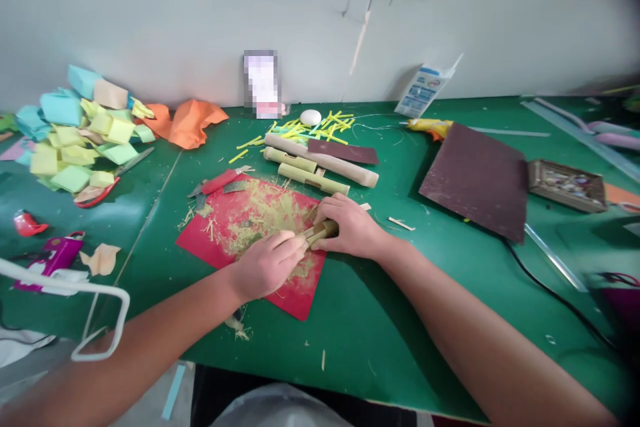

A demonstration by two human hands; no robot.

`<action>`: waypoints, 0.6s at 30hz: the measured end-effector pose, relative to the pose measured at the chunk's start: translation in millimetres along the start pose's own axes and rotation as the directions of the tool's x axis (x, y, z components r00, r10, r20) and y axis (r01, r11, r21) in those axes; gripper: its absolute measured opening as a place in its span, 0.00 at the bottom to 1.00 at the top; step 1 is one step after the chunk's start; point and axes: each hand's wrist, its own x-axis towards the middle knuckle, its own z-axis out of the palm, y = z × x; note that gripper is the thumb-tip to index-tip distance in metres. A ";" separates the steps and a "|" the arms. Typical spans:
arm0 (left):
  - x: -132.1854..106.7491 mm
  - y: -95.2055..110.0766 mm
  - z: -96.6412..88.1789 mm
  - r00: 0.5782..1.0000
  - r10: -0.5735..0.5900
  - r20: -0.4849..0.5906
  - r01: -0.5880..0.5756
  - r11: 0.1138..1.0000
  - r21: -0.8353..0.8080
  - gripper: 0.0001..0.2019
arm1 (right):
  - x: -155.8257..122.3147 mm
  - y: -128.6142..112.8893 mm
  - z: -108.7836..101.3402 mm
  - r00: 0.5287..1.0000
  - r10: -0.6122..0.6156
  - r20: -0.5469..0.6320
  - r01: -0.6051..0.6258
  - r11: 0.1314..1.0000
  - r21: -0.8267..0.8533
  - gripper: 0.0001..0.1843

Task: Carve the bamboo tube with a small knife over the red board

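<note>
Over a red sheet point(200, 243) dusted with pale shavings, both hands meet on a short bamboo tube point(323, 230) with an opening cut in its side. My right hand point(347, 223) is closed round its right part. At the left end, the fingers of my left hand point(274, 263) are pressed together on the tube; whether they also hold something small is hidden. Just beyond lie two cut bamboo tubes point(320, 180) and a longer uncut, pale one point(340, 163). A red-handled tool point(220, 181) and grey scraps rest on the sheet's far left corner.
Behind the tubes are yellow paper strips point(250, 143), a white egg-shaped object point(311, 118) and a phone point(263, 83). Folded paper pieces point(65, 137) and red-handled scissors point(100, 193) lie left. On the right are a dark brown sheet point(477, 180), a glue gun point(430, 125) and a small box point(567, 183).
</note>
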 end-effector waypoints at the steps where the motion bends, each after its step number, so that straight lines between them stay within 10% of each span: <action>1: 0.9 -0.6 0.1 1.000 0.006 0.000 -0.006 1.000 -0.004 0.10 | -0.2 -0.3 0.0 1.000 0.005 -0.001 -0.005 1.000 -0.003 0.18; 18: -13.7 -3.3 -4.6 0.999 0.030 0.025 -0.028 0.997 -0.078 0.11 | -1.4 -2.8 0.7 1.000 -0.004 -0.002 0.004 1.000 -0.015 0.18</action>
